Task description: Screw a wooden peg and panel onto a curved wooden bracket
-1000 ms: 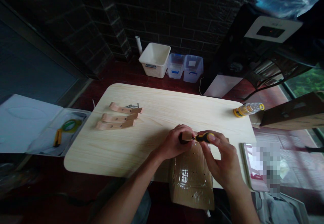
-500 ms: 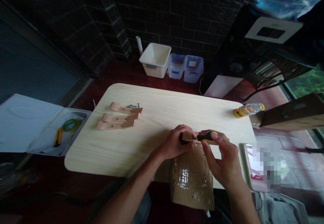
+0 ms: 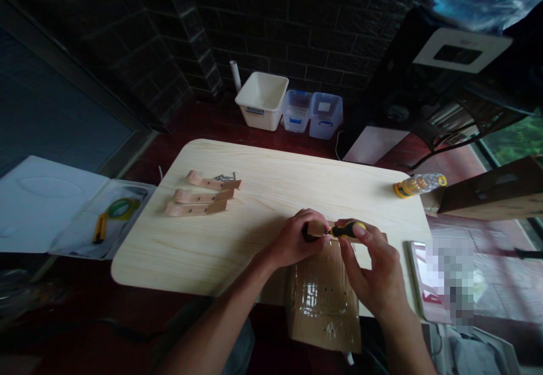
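My left hand (image 3: 297,240) is closed around a wooden piece (image 3: 315,228) with a dark part at its left end. In my right hand (image 3: 377,256) is a yellow and black screwdriver (image 3: 348,229), its tip pointing left against the wooden piece. Beneath both hands a taped cardboard sheet (image 3: 324,301) with small holes hangs over the table's front edge. Three curved wooden pieces (image 3: 203,196) with holes lie at the left of the table (image 3: 271,177), and several metal screws (image 3: 223,177) lie beside them.
A clear bottle-shaped container with a yellow base (image 3: 419,185) lies at the table's right end. Left of the table is an open white case (image 3: 144,194) holding a yellow tool. Behind stand a cream bin (image 3: 263,100) and clear boxes (image 3: 326,115). A water dispenser (image 3: 382,98) stands at the back right.
The whole view has shifted slightly, moving the scene a little to the right. Both hands keep their hold on the wooden piece and the screwdriver.
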The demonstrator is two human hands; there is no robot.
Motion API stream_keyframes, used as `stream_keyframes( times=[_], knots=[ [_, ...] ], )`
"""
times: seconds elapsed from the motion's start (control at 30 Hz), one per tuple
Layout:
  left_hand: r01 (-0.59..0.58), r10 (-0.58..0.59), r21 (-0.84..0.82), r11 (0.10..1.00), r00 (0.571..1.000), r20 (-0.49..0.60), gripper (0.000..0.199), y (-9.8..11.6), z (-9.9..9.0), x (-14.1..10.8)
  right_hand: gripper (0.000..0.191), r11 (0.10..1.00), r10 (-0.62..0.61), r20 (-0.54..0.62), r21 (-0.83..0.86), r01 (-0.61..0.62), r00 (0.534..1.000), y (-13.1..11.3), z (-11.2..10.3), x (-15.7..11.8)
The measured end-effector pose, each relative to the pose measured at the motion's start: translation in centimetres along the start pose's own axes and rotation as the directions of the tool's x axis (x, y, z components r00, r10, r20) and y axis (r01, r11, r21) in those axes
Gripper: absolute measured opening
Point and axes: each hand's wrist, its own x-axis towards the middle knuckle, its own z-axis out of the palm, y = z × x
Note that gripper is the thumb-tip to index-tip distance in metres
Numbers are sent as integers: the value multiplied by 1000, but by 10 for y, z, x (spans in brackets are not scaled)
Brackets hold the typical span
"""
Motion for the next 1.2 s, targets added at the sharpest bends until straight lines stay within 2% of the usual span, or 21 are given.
stream_keyframes(
  times=[0.33, 0.9, 1.1, 1.2],
  knots=[
    [-3, 3, 16, 1000, 1000, 1, 16, 2, 0, 1, 58, 1000, 16, -25, 9, -15, 1000, 5, -1, -2],
    [-28, 29, 4, 1000, 999, -16, 17, 1, 2, 0, 68, 998, 29, -43, 61, -26, 999, 6, 4, -5],
    [-42, 42, 7, 999, 999, -9, 14, -1, 1, 0, 61, 995, 74, -46, 68, -71, 996, 5, 3, -5],
    [-44, 44, 8, 999, 999, -14, 14, -2, 2, 0, 62, 997, 57, -43, 62, -54, 997, 5, 3, -5]
  ],
)
